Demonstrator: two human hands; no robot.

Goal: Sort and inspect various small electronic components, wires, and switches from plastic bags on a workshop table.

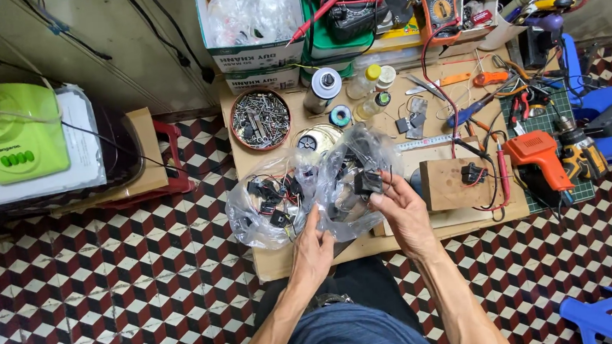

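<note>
Landmark: low wooden desk [283,262] on a red, white and black tiled floor [114,276].
Bags: two clear crinkled plastic bags of small black wired parts, one [265,206] at the desk's front left, the other [352,169] just right of it.
Left hand [314,246]: fingers closed on the right bag's lower edge.
Right hand [400,212]: pinching one small black part [368,182] at the bag's mouth.
Behind the bags: one round red tin of metal screws [260,119].
Desk's right end: one orange heat gun [539,158].
</note>
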